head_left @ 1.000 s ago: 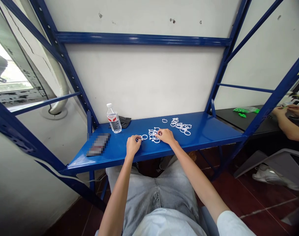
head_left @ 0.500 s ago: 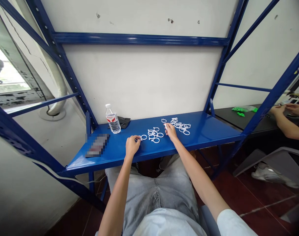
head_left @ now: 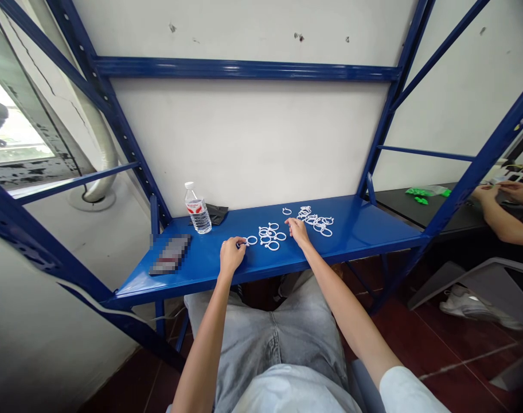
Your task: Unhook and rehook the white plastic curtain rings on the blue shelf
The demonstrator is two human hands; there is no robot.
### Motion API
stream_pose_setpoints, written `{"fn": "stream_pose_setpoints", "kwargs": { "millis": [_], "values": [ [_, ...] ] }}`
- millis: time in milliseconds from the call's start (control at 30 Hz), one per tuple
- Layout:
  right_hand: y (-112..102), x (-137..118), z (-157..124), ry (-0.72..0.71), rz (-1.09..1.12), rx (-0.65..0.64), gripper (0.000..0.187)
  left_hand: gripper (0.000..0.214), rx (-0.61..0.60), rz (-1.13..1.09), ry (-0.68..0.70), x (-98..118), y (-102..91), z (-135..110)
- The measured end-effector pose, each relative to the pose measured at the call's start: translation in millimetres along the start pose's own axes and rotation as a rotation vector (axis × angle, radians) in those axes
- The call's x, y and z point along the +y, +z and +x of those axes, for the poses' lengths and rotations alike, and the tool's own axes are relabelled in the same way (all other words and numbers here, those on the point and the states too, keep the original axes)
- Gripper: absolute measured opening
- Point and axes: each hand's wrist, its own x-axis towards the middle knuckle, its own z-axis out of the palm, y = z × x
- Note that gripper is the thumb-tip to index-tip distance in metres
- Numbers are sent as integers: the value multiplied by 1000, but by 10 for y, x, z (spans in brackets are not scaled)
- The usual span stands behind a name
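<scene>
Several white plastic rings with small tabs, resembling curtain rings, lie on the blue metal table (head_left: 351, 229). My left hand (head_left: 232, 256) rests near the table's front, fingers curled and closed on the edge of one white ring (head_left: 252, 240). To its right is a loose cluster of rings (head_left: 269, 234). My right hand (head_left: 298, 232) hovers between that cluster and a second group of rings (head_left: 315, 219), thumb and fingers drawn together; whatever they may hold is hidden. Just beyond its fingertips a single ring (head_left: 287, 211) lies apart.
A water bottle (head_left: 198, 209) stands at the back left beside a black pouch (head_left: 217, 214). A pixelated flat dark object (head_left: 171, 254) lies at the left end. Blue frame posts (head_left: 379, 126) enclose the table. Another person's hands (head_left: 496, 192) are at a dark table on the right, near green pieces (head_left: 421, 199).
The white piece visible at my right fingertips earlier no longer shows; those fingers have shifted slightly. My left hand and the rings on the table have stayed put.
</scene>
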Motion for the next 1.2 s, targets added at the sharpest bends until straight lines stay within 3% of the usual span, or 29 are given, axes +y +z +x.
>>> {"fn": "stream_pose_setpoints", "kwargs": {
  "millis": [267, 567, 767, 1200],
  "values": [
    [10, -73, -11, 76, 111, 0, 33, 27, 8, -1, 13, -6, 7, 3],
    [21, -45, -15, 6, 113, -23, 35, 28, 1, 0, 2, -18, 11, 6],
    [-18, -81, -58, -85, -7, -39, 36, 27, -5, -5, -2, -15, 10, 5],
    [-13, -113, -58, -95, -93, -30, 42, 27, 3, -1, 9, -12, 5, 3]
  ]
}}
